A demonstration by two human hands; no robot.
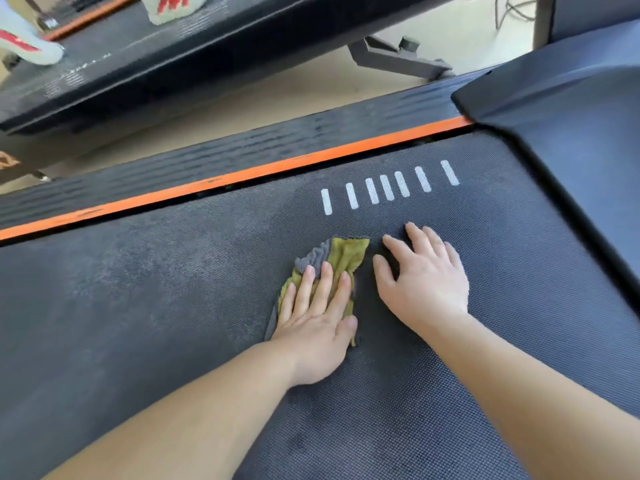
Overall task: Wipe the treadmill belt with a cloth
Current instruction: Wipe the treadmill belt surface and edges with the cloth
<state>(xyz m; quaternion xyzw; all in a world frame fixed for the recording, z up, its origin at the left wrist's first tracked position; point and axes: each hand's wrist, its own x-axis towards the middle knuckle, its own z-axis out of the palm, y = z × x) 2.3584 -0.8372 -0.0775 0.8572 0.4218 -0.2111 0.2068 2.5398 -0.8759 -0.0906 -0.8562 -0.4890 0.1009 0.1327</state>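
Observation:
A crumpled yellow-green and grey cloth (pixel 341 254) lies on the dark textured treadmill belt (pixel 156 306). My left hand (pixel 315 323) presses flat on the cloth with straight fingers, covering its near half. My right hand (pixel 424 275) rests flat on the bare belt just right of the cloth, fingers spread. The belt looks dusty and smeared to the left of the cloth. White stripes (pixel 388 187) are printed on the belt beyond my hands.
An orange strip (pixel 242 174) and a ribbed black side rail (pixel 225 154) border the belt's far side. The black motor cover (pixel 571 116) rises at the right. A second treadmill (pixel 138 64) stands beyond, with someone's light shoes (pixel 31 43) on it.

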